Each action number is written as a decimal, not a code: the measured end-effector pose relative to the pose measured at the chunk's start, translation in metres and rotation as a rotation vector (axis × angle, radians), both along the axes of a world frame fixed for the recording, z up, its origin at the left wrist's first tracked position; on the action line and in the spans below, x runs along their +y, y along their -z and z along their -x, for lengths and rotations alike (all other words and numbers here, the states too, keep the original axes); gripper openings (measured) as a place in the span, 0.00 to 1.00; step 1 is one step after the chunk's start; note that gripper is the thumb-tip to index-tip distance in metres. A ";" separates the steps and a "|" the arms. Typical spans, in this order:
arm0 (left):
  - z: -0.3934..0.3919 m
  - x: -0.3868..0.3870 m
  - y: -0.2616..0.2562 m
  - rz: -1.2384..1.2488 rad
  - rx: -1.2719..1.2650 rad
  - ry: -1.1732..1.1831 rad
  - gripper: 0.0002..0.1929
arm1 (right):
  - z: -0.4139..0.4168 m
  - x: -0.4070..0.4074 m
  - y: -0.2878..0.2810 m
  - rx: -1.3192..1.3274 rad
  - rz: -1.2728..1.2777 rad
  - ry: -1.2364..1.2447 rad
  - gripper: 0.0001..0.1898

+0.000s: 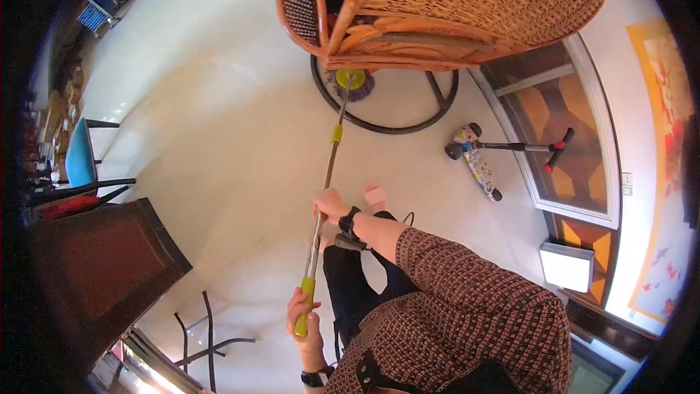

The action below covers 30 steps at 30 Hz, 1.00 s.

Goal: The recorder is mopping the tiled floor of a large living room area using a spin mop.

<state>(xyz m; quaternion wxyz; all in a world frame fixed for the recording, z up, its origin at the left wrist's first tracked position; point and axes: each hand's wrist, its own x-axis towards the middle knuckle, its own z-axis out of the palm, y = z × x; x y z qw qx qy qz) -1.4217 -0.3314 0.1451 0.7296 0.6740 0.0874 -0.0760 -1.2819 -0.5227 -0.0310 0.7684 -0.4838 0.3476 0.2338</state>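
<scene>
A spin mop (329,161) with a metal pole slants up through the middle of the view. My left hand (305,317) is closed round its green end grip, low in the picture. Farther up, my right hand (330,205) holds the metal part of the pole. The round green mop head with purple-grey strands (361,90) lies on the pale floor, inside the black ring base (383,129) of a wicker hanging chair (470,0). Part of the mop head is hidden beneath the chair.
A child's scooter (476,158) stands right of the ring, by a white-framed glass panel (574,213). At the left are a dark wooden table (104,262) and a blue-seated chair (80,156). Black metal legs (210,339) stand at the lower left. A white box-like object (567,267) is at the right.
</scene>
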 end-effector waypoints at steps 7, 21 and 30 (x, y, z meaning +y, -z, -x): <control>-0.018 -0.050 0.033 0.184 0.091 -0.127 0.08 | -0.029 -0.054 0.022 -0.237 0.275 -0.137 0.10; -0.032 0.002 0.013 0.212 0.078 0.208 0.10 | 0.029 -0.053 -0.030 0.199 0.082 0.308 0.07; 0.098 0.067 -0.044 0.338 0.761 0.124 0.28 | 0.116 0.005 -0.070 0.255 -0.008 -0.161 0.08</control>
